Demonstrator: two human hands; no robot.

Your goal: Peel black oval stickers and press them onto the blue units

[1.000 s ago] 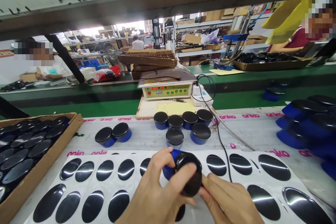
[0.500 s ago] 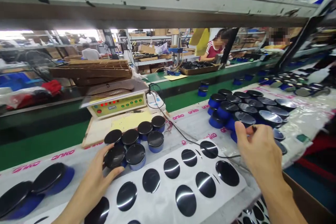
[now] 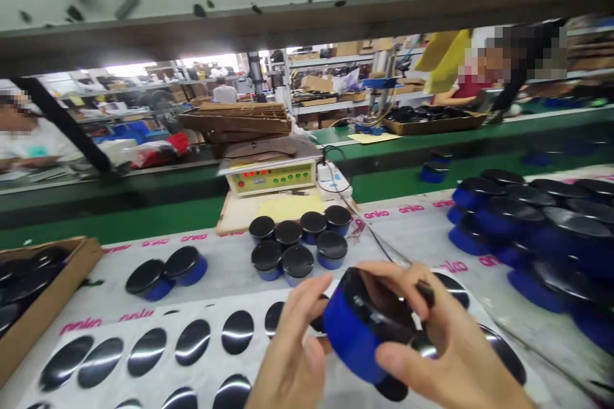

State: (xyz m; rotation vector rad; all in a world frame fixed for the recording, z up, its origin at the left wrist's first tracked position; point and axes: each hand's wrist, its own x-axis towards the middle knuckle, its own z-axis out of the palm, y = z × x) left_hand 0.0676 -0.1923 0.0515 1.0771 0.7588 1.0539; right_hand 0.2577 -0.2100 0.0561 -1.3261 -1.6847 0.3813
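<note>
A blue round part with a glossy black top (image 3: 352,326) is tilted above the sticker sheet. My right hand (image 3: 441,339) grips it by thumb and fingers, and a small dark thing sticks out between those fingers. Close to its left side is my left hand (image 3: 297,345), fingers apart and curved; whether they touch the part is unclear. Below lies a white sheet (image 3: 211,364) with rows of black discs (image 3: 193,342). Behind the hands stands a group of blue parts with black tops (image 3: 297,262), and two more (image 3: 185,265) are to their left.
A control box with lit buttons (image 3: 271,176) sits on a board, its cable running toward my hands. Blue parts are piled at the right (image 3: 556,217). A cardboard tray (image 3: 91,255) is at the left. Overhead runs a shelf beam (image 3: 307,6). People are across the green bench (image 3: 158,211).
The view has swung left. My left hand has left the grouped parts and come beside my right hand, which now holds a blue part above the sheet.
</note>
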